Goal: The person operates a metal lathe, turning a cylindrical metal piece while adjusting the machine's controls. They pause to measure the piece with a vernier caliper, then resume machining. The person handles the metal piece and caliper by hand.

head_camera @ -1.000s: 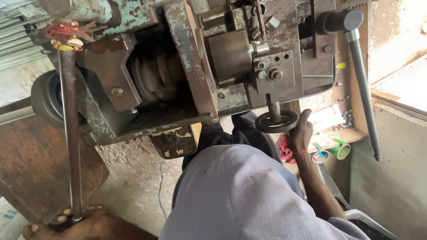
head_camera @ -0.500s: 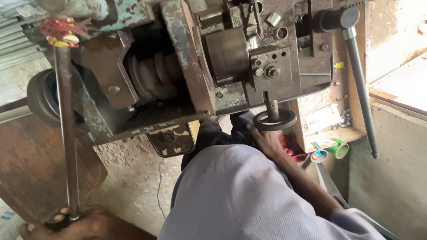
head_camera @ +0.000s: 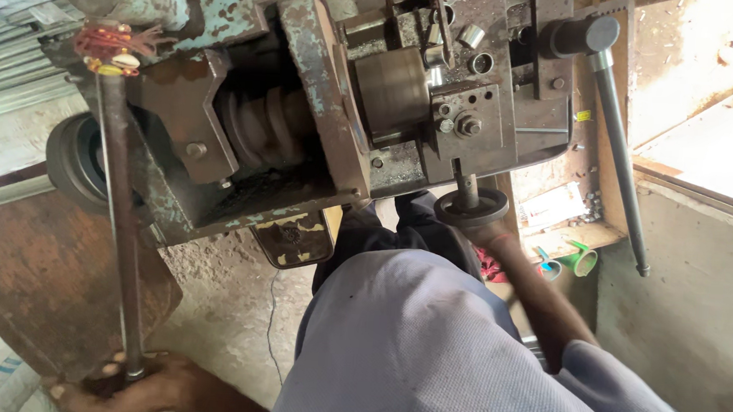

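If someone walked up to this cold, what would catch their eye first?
Most likely the big worn metal machine with flaking teal paint, filling the top of the view. Next, the left hand gripping the end of a long rusty lever at lower left, and the right hand under a small black handwheel at centre.

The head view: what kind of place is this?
Probably a small metal workshop. A heavy worn machine with long levers fills the view; the left hand grips a lever rod, the right hand is at a small handwheel.
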